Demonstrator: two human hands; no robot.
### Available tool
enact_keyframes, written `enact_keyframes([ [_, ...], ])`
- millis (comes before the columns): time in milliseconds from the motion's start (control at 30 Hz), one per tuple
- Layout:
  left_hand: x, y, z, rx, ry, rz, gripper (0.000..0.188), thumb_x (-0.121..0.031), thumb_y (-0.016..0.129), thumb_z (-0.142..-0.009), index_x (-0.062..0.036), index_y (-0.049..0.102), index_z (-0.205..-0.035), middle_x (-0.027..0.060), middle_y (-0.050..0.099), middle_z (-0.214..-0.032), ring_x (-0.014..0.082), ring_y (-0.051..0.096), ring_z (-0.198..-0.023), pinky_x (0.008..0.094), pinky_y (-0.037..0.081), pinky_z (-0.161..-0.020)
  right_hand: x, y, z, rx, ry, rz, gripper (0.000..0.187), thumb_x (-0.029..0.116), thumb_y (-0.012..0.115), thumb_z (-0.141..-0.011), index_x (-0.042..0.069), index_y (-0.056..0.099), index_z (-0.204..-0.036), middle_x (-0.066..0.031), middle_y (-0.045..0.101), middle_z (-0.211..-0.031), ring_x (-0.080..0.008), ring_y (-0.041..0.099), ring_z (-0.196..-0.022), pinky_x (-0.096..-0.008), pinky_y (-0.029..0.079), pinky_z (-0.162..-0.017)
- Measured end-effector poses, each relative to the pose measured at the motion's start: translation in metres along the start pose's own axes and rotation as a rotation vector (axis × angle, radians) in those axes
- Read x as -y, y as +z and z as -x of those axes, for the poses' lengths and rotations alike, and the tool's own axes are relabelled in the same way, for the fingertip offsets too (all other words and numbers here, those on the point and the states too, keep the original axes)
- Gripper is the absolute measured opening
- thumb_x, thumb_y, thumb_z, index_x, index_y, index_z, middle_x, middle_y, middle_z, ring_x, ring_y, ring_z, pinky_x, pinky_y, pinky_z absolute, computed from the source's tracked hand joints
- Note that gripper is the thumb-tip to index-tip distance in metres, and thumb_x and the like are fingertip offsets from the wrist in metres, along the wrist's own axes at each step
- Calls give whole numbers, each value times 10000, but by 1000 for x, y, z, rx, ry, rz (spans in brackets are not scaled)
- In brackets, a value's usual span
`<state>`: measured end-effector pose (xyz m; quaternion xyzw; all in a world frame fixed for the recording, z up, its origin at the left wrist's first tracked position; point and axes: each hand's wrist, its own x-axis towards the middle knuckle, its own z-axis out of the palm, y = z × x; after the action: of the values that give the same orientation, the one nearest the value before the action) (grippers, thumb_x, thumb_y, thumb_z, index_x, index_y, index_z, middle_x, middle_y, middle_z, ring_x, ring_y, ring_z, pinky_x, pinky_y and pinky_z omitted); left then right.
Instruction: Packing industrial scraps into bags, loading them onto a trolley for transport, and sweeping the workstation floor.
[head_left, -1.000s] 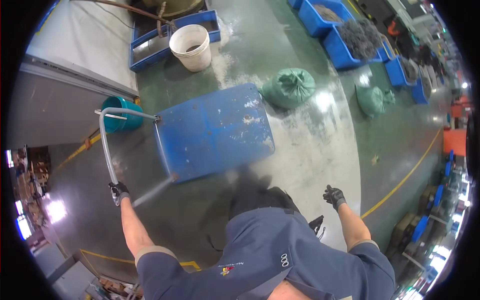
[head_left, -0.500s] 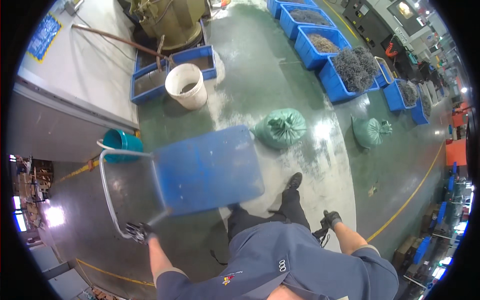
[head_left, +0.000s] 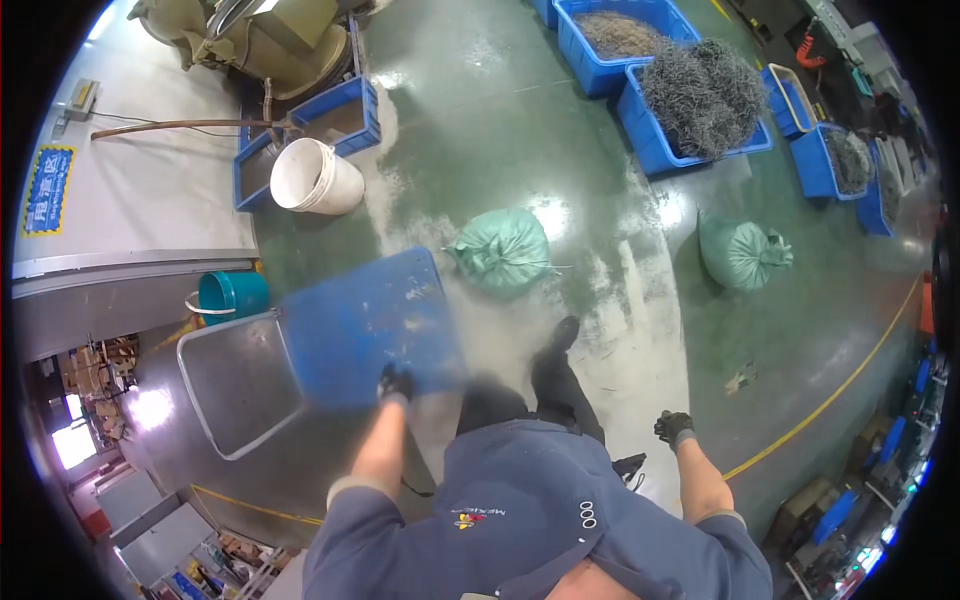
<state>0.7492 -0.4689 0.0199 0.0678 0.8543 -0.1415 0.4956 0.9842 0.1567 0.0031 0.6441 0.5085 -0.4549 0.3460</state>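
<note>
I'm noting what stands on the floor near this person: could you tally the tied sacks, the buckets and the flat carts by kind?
Green tied sacks: 2
White bucket: 1
Teal bucket: 1
Blue flat cart: 1
Total: 5

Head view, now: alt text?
A person's black-gloved left hand appears over a rectangular blue platform trolley with a silver tubular handle; the gloved right hand is out to the side. Beyond: two tied green sacks and blue plastic bins, one heaped with tangled grey shavings.
</note>
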Motion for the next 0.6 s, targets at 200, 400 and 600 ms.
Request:
enact_keyframes([
  [200, -81, -80, -82, -233, -66, 892, 460, -386, 433, -873, -77, 527, -1201, 158, 450, -1301, 322, 374, -1233, 380, 305, -1033, 149, -83, 10, 17, -260, -136, 236, 341, 589, -855, 115, 584, -785, -40, 630, -712, -168, 573, -543, -302, 436, -479],
  [400, -111, -33, -197, -401, -120, 1223, 343, -301, 539, -833, -125, 589, -1124, 133, 570, -1173, 270, 524, -1087, 368, 411, -950, 276, -88, 24, 99, -318, 30, 288, 297, 518, -895, 65, 567, -732, -100, 573, -590, -187, 519, -475, -303, 394, -424],
  [600, -192, -54, -198, -439, -261, 1021, 304, -264, 469, -833, -94, 613, -1039, 136, 564, -1170, 309, 501, -1102, 401, 405, -939, 319, -100, 12, -15, -62, 319, 424, 430, 489, -897, 22, 597, -861, -117, 618, -681, -219, 576, -528, -329, 457, -476],
])
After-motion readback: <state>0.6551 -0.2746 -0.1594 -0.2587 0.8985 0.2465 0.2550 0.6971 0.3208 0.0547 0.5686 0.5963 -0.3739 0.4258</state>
